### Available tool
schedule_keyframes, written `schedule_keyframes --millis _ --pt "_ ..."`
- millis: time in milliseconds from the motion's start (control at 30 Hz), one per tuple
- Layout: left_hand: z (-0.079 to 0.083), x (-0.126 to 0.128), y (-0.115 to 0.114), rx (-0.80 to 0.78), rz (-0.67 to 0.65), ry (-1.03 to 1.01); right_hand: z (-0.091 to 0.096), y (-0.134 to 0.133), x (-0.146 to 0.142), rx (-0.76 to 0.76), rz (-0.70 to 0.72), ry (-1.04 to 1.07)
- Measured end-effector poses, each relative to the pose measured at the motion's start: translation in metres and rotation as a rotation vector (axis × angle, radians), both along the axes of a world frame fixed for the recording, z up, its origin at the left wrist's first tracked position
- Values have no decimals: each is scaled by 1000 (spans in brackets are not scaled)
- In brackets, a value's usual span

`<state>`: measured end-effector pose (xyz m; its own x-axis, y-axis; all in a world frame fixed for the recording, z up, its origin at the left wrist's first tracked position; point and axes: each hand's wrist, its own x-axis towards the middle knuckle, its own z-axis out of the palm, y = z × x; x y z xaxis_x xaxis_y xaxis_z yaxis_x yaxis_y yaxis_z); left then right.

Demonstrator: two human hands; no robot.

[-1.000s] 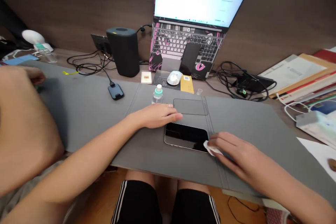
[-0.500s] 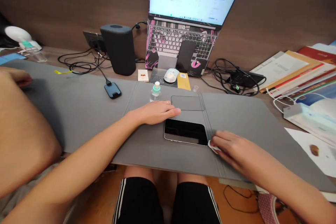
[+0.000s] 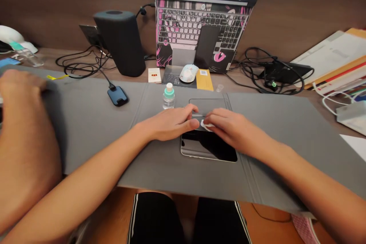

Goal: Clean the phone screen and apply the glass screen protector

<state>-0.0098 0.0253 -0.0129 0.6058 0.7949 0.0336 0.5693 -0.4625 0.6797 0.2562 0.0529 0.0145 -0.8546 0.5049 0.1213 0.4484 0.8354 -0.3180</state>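
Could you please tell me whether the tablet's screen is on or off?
Off, it seems: the tablet shows only dark glass and reflections, though the right hand hides part.

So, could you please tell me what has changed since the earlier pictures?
The right hand, still holding the white wipe, has moved left and forward, from the right end of the dark-screened device to its far edge. Nothing was let go. The left hand remains near the device's far left corner; the device and bottle stay put.
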Motion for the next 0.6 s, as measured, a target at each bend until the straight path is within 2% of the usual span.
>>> schedule_keyframes --millis 133,233,333,600 --pt "-2 -1 1 -33 17 -12 2 17 9 -56 72 84" --pt "-2 -1 0 -54 17 -4 -9 11 5 -86 174 132" --pt "-2 -1 -1 -67 17 -3 -20 7 0 -50 248 104" --pt "2 0 -4 -59 5 37 -13 31 28 -22 110 61"
